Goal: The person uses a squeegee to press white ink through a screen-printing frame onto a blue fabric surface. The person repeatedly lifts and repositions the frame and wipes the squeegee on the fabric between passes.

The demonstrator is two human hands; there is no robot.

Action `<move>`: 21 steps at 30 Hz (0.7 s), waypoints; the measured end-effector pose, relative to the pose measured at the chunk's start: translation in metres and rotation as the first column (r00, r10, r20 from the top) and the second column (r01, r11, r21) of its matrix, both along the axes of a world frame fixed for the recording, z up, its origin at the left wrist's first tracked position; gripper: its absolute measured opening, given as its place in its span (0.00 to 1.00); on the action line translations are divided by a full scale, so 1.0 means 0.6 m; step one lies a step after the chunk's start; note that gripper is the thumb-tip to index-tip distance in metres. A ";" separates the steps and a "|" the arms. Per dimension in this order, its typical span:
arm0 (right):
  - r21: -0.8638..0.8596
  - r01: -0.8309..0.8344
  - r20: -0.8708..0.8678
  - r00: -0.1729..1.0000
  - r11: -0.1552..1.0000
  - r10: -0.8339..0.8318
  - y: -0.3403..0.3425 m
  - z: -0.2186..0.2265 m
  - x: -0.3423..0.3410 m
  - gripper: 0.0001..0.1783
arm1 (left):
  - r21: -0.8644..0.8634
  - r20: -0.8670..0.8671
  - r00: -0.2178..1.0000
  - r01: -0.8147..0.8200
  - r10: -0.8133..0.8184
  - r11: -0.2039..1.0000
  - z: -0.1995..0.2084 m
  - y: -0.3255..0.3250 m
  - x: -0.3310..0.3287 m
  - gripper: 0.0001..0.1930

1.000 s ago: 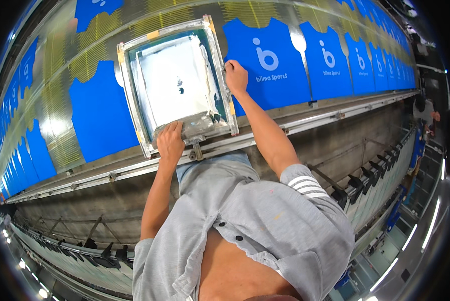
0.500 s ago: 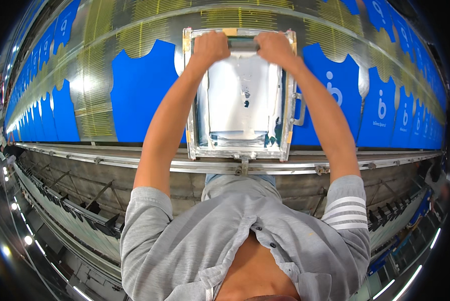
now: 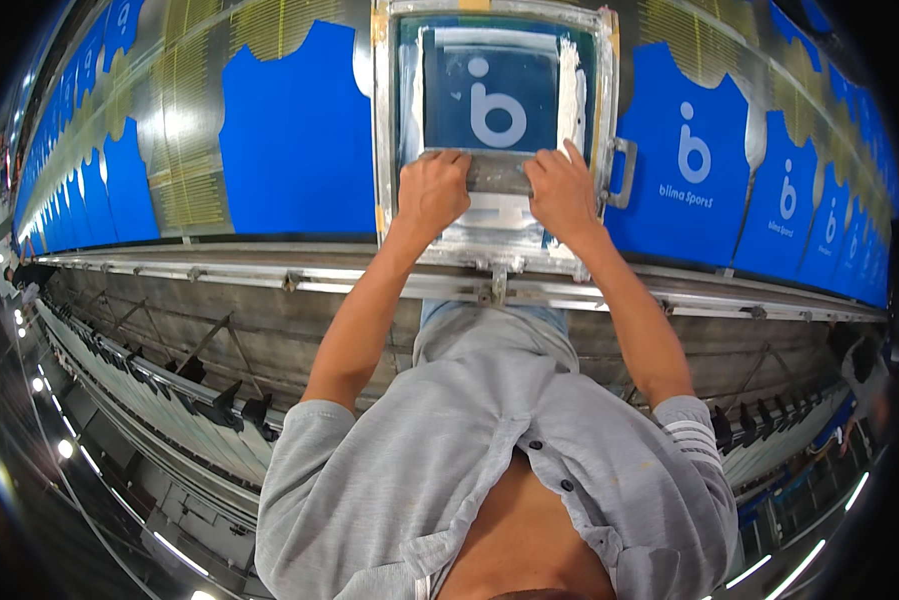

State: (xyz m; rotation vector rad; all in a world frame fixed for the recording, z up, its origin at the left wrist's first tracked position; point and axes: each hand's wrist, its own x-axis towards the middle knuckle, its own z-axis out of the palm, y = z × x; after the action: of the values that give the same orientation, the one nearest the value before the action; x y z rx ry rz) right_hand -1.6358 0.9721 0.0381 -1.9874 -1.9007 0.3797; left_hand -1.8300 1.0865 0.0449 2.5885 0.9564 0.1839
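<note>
My left hand (image 3: pixel 432 192) and my right hand (image 3: pixel 561 192) are closed round the two ends of a squeegee (image 3: pixel 499 173). It lies across the lower part of a screen-printing frame (image 3: pixel 382 120) with a metal border. Above the squeegee, the screen's dark mesh (image 3: pixel 449 115) shows a pale rounded logo, with white ink (image 3: pixel 569 80) along both sides. More white covers the part below the squeegee. A metal handle (image 3: pixel 624 172) sticks out of the frame's right side. The squeegee's blade edge is hidden.
Left of the frame lies a plain blue shirt panel (image 3: pixel 294 140). To the right, a blue panel (image 3: pixel 659 150) bears a white logo, with several similar ones beyond. A metal rail (image 3: pixel 349 277) runs along the table's near edge, close to my body.
Both hands have drawn the squeegee from the frame's far end toward me. White ink that covered the mesh is wiped away there, and the logo now shows.
</note>
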 end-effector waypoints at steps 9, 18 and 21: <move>-0.341 -0.086 -0.281 0.960 0.936 -0.014 -0.130 0.046 -0.053 0.19 | -0.159 -0.353 0.926 0.080 -0.132 0.984 0.055 -0.122 -0.052 0.07; -0.204 0.788 -0.329 0.504 0.581 -0.798 -0.069 -0.077 0.175 0.31 | -0.694 -0.595 0.624 -0.082 -0.506 0.716 -0.044 0.007 0.123 0.20; -0.463 0.639 -0.644 0.234 0.615 -0.728 -0.058 -0.076 0.169 0.25 | -0.829 -0.470 0.514 0.022 -0.718 0.558 -0.103 0.089 0.134 0.26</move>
State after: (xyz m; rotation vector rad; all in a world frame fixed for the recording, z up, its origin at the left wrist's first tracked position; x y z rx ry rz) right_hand -1.5341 0.9375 -0.0076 -1.9569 -0.3296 0.9098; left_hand -1.7497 1.1401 -0.0168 1.8921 0.3771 -1.3443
